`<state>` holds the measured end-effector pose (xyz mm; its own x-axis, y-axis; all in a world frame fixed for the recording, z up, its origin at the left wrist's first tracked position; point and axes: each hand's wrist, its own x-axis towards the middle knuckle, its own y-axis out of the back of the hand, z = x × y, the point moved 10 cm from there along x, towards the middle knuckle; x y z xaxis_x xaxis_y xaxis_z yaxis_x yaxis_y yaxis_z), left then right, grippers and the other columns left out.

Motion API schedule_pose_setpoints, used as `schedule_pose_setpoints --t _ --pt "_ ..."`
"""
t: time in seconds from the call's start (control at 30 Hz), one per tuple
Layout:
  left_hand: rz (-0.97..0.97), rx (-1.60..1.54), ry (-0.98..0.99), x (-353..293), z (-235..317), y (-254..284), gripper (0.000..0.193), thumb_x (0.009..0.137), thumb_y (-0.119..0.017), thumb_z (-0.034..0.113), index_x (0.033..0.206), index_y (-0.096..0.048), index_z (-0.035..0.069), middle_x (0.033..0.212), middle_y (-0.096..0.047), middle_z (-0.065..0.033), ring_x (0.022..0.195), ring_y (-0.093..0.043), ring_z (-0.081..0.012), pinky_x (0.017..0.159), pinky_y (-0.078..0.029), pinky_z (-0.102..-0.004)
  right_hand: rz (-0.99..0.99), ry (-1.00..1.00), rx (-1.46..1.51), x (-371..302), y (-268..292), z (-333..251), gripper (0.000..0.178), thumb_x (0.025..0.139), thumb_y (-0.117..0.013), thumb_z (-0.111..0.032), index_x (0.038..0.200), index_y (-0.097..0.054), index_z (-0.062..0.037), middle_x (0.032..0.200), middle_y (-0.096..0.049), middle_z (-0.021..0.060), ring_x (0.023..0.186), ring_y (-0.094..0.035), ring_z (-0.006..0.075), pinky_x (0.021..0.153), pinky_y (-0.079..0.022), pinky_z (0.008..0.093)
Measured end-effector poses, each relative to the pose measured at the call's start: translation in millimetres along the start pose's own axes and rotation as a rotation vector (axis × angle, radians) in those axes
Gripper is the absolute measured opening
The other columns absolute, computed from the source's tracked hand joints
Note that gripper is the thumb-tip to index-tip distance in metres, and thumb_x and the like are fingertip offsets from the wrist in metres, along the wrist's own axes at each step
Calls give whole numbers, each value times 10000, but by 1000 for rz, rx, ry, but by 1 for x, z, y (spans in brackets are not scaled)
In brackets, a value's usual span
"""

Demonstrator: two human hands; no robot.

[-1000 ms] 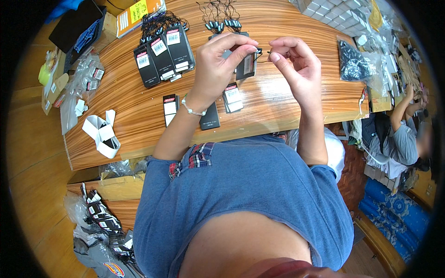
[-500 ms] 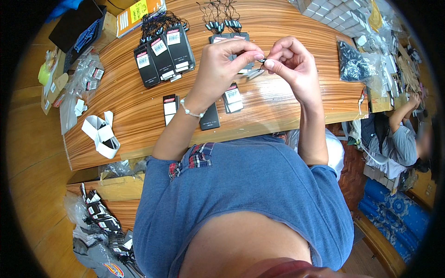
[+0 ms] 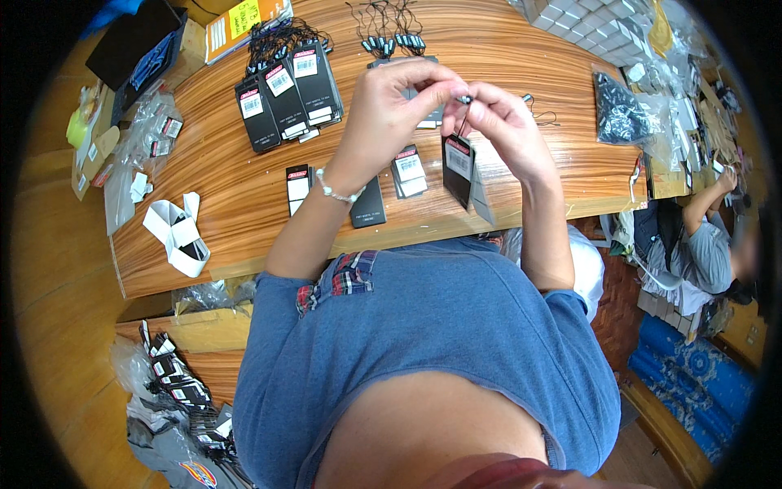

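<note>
Over the table, my left hand (image 3: 399,102) and my right hand (image 3: 509,126) meet, thumbs and fingertips pinching a black hang-tag cord with a small dark fastener (image 3: 464,99). From it hangs a black hang tag (image 3: 458,183) with a white barcode label and a pale piece beside it. Partly hidden behind my left hand is a stack of dark tags (image 3: 429,118). Below the hands lie small labelled tags (image 3: 410,171) and a plain black tag (image 3: 369,205). Another black cord (image 3: 542,114) lies just right of my right hand.
Stacks of corded black tags (image 3: 281,102) stand at the back left, with loose cords (image 3: 391,28) beside them. A white strip (image 3: 179,236) curls at the left edge. To the right are a bag of black pieces (image 3: 623,110) and stacked small boxes (image 3: 586,28). Another person (image 3: 709,244) sits far right.
The hang tag, tilted and blurred before, now hangs down below my fingers. My right hand has lowered slightly, its fingers closer to my left hand's.
</note>
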<state>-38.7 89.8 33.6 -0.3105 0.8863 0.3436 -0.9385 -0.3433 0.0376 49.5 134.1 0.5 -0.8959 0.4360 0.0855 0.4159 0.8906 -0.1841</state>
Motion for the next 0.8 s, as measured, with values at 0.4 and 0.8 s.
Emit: schedule_pose_setpoints --t 0.4,0.8 --pt "48 -203 96 -37 -43 -38 505 837 -569 54 1254 -286 52 1024 -485 -117 915 -523 -161 780 -445 -282 352 311 351 8 28 0 265 934 -445 -269 825 -511 -37 760 -549 64 695 -498 104 656 -412 223" --pt "-31 64 316 -5 -100 17 408 840 -532 -4 1220 -389 34 961 -605 -101 904 -592 -126 739 -495 -216 265 257 240 109 79 8 209 899 -463 -255 863 -556 -71 794 -542 34 724 -493 118 641 -394 249"
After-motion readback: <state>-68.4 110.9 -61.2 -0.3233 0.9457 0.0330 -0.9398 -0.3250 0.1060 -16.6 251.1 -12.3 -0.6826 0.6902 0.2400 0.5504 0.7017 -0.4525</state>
